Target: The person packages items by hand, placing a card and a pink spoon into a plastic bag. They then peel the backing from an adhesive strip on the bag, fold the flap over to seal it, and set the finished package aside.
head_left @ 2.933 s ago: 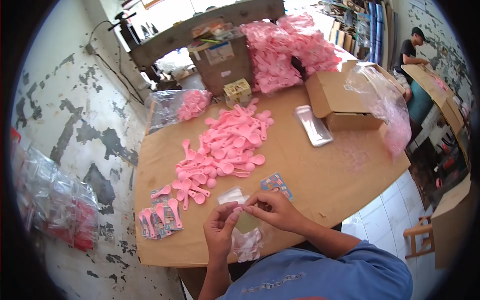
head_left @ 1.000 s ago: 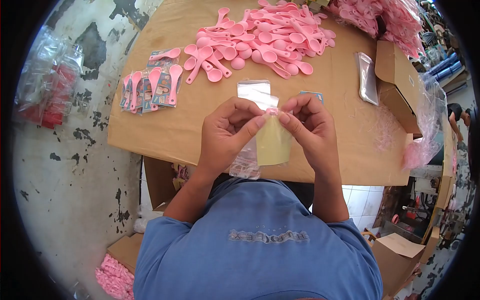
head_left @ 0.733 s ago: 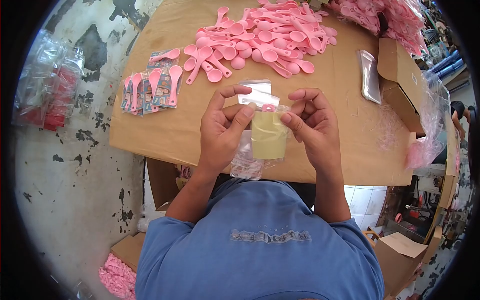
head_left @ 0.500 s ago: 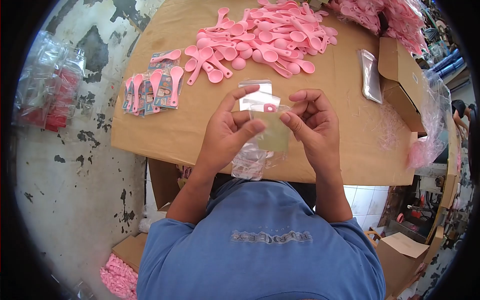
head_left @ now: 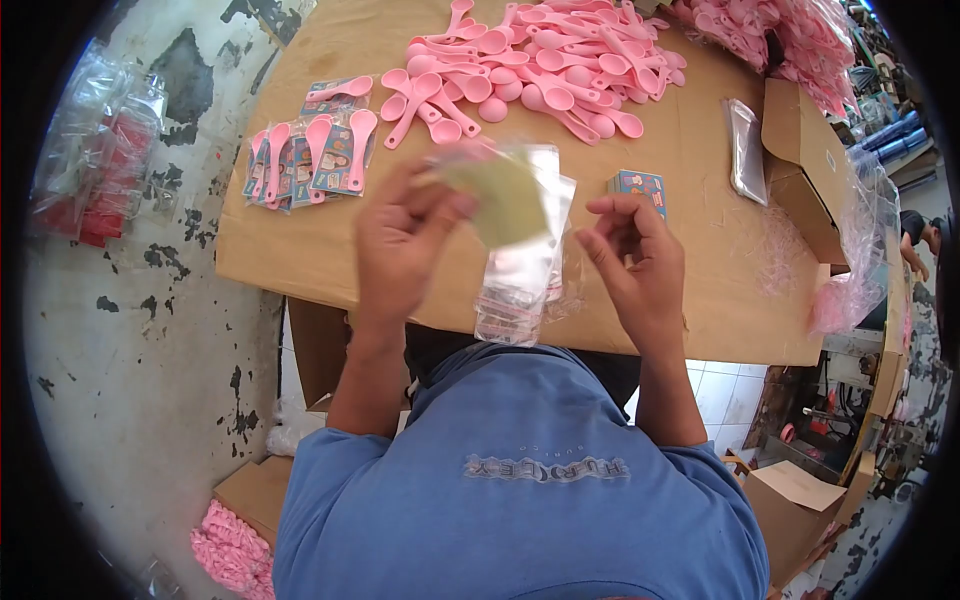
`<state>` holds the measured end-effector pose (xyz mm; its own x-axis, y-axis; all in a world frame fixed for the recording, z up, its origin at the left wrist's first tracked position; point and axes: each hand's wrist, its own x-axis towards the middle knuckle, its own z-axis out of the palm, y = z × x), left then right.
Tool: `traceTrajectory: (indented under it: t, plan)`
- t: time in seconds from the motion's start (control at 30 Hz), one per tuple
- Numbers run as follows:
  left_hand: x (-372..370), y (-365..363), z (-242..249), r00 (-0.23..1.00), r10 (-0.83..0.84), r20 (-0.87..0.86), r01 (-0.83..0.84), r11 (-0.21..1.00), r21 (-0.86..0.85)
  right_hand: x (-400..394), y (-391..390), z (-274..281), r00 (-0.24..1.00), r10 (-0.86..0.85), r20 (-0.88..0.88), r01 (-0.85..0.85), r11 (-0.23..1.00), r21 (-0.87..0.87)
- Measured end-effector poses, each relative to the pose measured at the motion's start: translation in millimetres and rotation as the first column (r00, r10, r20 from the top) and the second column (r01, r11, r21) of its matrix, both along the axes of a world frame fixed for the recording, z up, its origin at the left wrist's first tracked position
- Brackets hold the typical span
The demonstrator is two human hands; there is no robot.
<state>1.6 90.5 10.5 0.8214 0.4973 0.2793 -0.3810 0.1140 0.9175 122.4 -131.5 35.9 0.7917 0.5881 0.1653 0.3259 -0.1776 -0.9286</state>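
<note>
My left hand (head_left: 400, 240) grips a blurred clear packet with a yellow-green card (head_left: 508, 200) in it; something pink shows at its upper edge. My right hand (head_left: 640, 265) is empty, its fingers curved and apart, just below a small stack of blue printed cards (head_left: 641, 187). Between the hands, clear plastic bags (head_left: 515, 290) lie on the brown table (head_left: 740, 310). At the left are filled packets (head_left: 317, 158), each with a pink spoon over a printed card. A large heap of pink spoons (head_left: 540, 65) covers the table's far part.
An open cardboard box (head_left: 805, 165) stands at the right edge beside a flat stack of clear bags (head_left: 744, 150). Large bags of pink spoons (head_left: 770, 40) sit at the far right. Part of another person (head_left: 915, 240) shows at the right edge.
My left hand has moved left with the packet, away from my right hand, which has let it go. The small blue card stack, earlier hidden, now shows. The whole view has shifted slightly.
</note>
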Motion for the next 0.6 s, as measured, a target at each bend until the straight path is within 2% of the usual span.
traceTrajectory:
  t: [0.03,0.07,0.1,0.17,0.23,0.33,0.43,0.5,0.6]
  plan:
    - [-2.6,9.4,8.5,0.992,0.127,-0.003,-0.127,0.987,0.098,1.7,-2.7,-0.8,0.988,-0.047,0.146,0.061,0.994,-0.096]
    - [-5.8,18.4,18.3,0.967,0.253,0.004,-0.249,0.949,0.195,3.1,-4.9,0.7,0.984,-0.005,0.177,0.029,0.991,-0.133]
    - [-12.1,30.3,18.9,0.947,0.321,-0.023,-0.303,0.914,0.269,4.3,-6.9,4.0,0.978,0.037,0.205,-0.002,0.986,-0.169]
    - [-25.1,51.2,19.1,0.896,0.441,-0.049,-0.368,0.801,0.473,0.6,-8.9,1.8,0.958,0.128,0.256,-0.072,0.973,-0.220]
    - [-31.5,63.9,20.0,0.844,0.535,-0.022,-0.368,0.610,0.701,-6.1,-7.4,-7.8,0.925,0.219,0.312,-0.144,0.959,-0.245]
    - [-39.8,58.5,4.1,0.824,0.566,0.037,-0.434,0.588,0.682,-17.3,-3.5,-22.2,0.901,0.271,0.338,-0.162,0.935,-0.315]
    - [-41.2,23.0,-9.7,0.870,0.487,-0.072,-0.403,0.787,0.467,-18.8,-2.4,-39.1,0.935,0.234,0.266,-0.155,0.945,-0.288]
    - [-39.4,-2.0,-13.4,0.902,0.355,-0.245,-0.245,0.890,0.385,-13.8,-2.7,-43.7,0.922,0.194,0.335,-0.116,0.964,-0.239]
    - [-35.9,-26.3,-14.6,0.868,0.199,-0.455,-0.090,0.964,0.250,-8.9,-2.6,-38.8,0.912,0.128,0.390,-0.073,0.986,-0.152]
